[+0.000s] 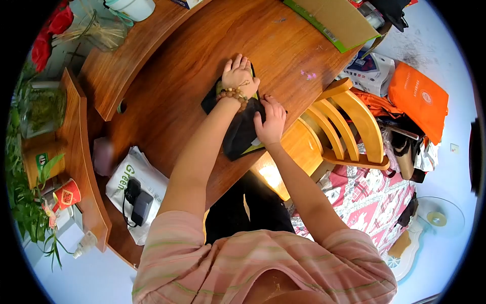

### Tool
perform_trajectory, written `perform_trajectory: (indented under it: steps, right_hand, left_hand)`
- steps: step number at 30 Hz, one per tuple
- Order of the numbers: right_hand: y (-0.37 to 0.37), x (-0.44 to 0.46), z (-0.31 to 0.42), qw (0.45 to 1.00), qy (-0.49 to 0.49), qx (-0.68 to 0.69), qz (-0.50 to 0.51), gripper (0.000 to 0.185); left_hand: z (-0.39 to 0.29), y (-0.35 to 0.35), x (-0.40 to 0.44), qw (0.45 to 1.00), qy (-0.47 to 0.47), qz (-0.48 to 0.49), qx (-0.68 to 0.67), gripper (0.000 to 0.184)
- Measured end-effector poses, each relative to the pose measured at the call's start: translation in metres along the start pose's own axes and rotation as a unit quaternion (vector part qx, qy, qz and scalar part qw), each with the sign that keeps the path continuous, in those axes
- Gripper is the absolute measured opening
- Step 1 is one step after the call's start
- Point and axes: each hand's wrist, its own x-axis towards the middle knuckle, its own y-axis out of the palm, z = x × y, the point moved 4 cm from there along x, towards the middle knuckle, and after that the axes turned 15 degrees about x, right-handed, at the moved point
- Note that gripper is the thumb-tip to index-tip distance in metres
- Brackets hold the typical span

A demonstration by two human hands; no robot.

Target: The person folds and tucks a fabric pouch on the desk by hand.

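A dark folded cloth or bag (237,134) with yellow-green parts lies on the wooden table (172,96) near its front edge. My left hand (241,78), with a beaded bracelet at the wrist, presses flat on the far end of it, fingers spread. Resting on its right side is my right hand (271,121), palm down with the fingers stretched out. The cloth is partly hidden under both hands and the left forearm. Neither hand grips anything.
A white plastic bag (147,177) with a black adapter (142,207) lies at the left. A curved raised shelf (136,50) runs behind it. An open cardboard box (336,20) stands at the far right, and a wooden chair (349,121) touches the right edge.
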Motion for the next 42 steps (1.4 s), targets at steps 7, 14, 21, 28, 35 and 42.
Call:
perform_trajectory:
  steps: [7,14,21,28,35,42]
  right_hand:
    - [0.001,0.003,0.002,1.000,-0.008,-0.002,-0.008,0.042]
    - [0.001,0.001,0.000,1.000,-0.010,0.003,-0.004,0.043]
    - [0.001,0.001,0.000,1.000,-0.008,0.003,0.000,0.044]
    - [0.001,0.003,-0.002,1.000,-0.005,0.013,-0.003,0.044]
    - [0.000,0.003,-0.001,1.000,0.005,0.008,0.002,0.043]
    - [0.000,0.001,-0.003,1.000,-0.006,0.022,-0.006,0.042]
  left_hand:
    - [0.000,-0.004,-0.021,0.999,-0.021,0.005,-0.038,0.059]
    - [0.001,-0.003,-0.006,0.999,-0.011,0.035,-0.012,0.061]
    - [0.002,-0.004,-0.004,0.999,-0.004,-0.035,-0.033,0.062]
    - [0.001,-0.005,-0.029,0.997,0.005,-0.046,-0.054,0.061]
    - [0.001,-0.006,0.013,0.999,0.001,0.039,-0.006,0.063]
    - [-0.001,-0.014,-0.080,0.999,0.009,0.008,-0.032,0.068]
